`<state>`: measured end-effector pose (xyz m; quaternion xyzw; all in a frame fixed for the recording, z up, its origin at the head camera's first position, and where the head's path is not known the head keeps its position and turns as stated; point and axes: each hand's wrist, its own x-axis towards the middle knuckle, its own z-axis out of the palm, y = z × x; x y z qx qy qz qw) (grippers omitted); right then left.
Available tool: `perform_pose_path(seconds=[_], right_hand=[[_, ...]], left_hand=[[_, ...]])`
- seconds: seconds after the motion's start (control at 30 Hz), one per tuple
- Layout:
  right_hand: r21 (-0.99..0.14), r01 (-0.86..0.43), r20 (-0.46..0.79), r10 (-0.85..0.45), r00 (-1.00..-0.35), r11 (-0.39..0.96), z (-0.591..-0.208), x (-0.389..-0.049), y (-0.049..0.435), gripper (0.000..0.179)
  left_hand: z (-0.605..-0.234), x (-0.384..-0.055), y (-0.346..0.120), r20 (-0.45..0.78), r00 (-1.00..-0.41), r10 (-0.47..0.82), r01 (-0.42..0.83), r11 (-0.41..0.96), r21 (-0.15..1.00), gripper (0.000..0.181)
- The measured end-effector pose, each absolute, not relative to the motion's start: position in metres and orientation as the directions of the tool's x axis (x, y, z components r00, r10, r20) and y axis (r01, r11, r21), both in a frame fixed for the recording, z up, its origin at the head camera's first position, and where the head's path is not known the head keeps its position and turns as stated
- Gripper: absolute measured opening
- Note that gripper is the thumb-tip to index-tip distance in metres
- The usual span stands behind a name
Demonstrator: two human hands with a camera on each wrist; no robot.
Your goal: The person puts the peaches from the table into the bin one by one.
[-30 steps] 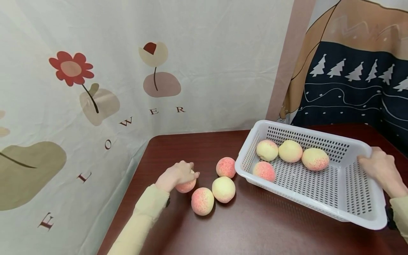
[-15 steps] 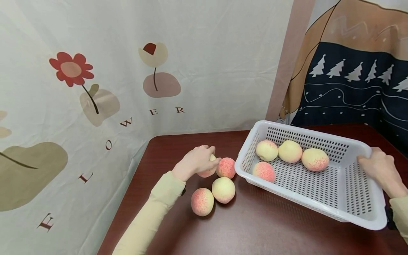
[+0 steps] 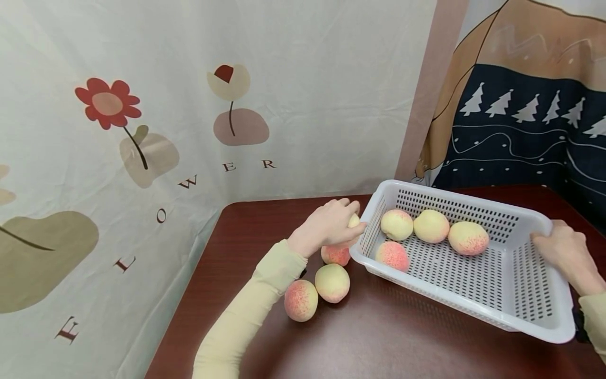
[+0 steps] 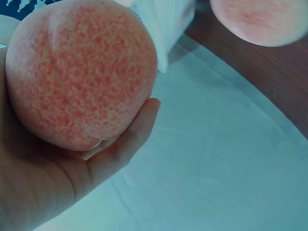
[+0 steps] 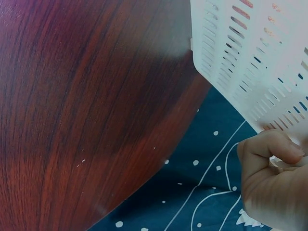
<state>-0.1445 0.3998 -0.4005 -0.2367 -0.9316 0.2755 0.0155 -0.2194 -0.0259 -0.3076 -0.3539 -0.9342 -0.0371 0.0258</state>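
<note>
My left hand grips a peach beside the left end of a white perforated basket. In the left wrist view the thumb and palm curl round its red-speckled side. Behind that hand on the table lies a pinkish peach, partly hidden. Two more, a pale peach and a speckled peach, lie nearer. My right hand holds the basket's right rim, its fingers bent over the edge in the right wrist view. Several peaches, among them a yellowish peach, lie in the basket's left and back part.
The dark red wooden table carries everything. Behind it hangs a pale curtain printed with flowers and letters. A navy cloth with white trees hangs at the right. The basket sits slanted, its front right corner towards me.
My left hand has carried the peach from the table's left side rightward and away from me, up to the basket's left end. My right hand and the basket have stayed put.
</note>
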Motion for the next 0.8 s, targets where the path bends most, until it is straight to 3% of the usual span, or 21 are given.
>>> perform_pose_path(seconds=[0.53, 0.8], right_hand=[[-0.519, 0.439, -0.101, 0.457, -0.884, 0.734, -0.401, -0.145, 0.4, 0.062], [-0.516, 0.427, -0.092, 0.448, -0.889, 0.743, -0.399, -0.144, 0.399, 0.061]], left_hand=[[-0.3, -0.211, 0.043, 0.049, -0.638, 0.768, 0.768, 0.64, -0.024, 0.041], [-0.309, -0.209, 0.071, -0.043, -0.595, 0.802, 0.803, 0.592, -0.068, 0.049]])
